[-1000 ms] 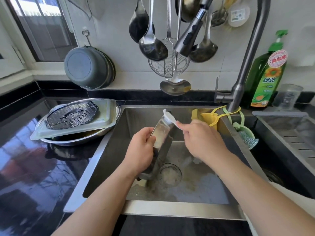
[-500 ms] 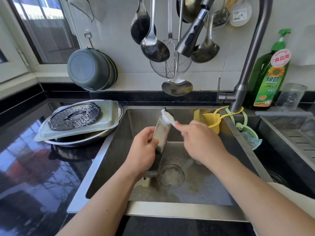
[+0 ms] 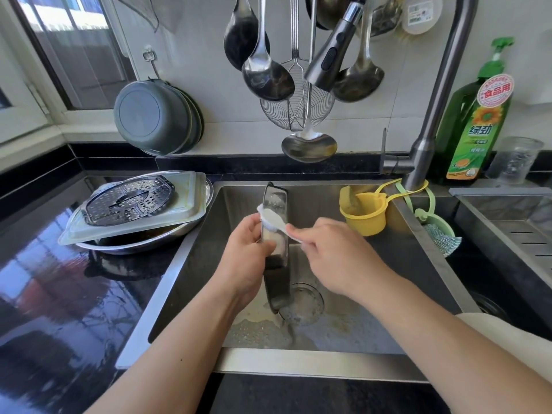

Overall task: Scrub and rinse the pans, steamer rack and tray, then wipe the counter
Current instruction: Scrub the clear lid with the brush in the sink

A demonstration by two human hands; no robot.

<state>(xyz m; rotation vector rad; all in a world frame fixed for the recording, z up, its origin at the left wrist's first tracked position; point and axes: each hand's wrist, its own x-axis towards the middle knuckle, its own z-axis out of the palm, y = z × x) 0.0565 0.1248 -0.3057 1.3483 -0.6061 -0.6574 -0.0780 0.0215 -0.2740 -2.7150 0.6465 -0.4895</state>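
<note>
Pan [image 3: 276, 234] stands on edge over the sink [image 3: 373, 361], my left hand [image 3: 248, 252] gripping it, my right hand [image 3: 334, 255] pinching one brush [image 3: 273, 218] against it, while one rack [image 3: 130, 200] sits on one tray [image 3: 191, 210] atop one bowl [image 3: 143, 248] on the bench [image 3: 53, 294].

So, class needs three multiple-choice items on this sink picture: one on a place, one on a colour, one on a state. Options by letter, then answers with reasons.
1. Where does the steamer rack lie?
A. on the tray beside the sink
B. in the sink
C. hanging on the wall

2. What colour is the small cup at the sink's back corner?
A. red
B. yellow
C. blue

3. What is the left hand doing?
A. resting open on the counter
B. holding the pan upright
C. turning the tap

Answers: 1 A, the rack sits on the pale tray left of the sink. 2 B, it is plainly yellow. 3 B, its fingers grip the pan standing on edge while the right hand holds the brush.
</note>
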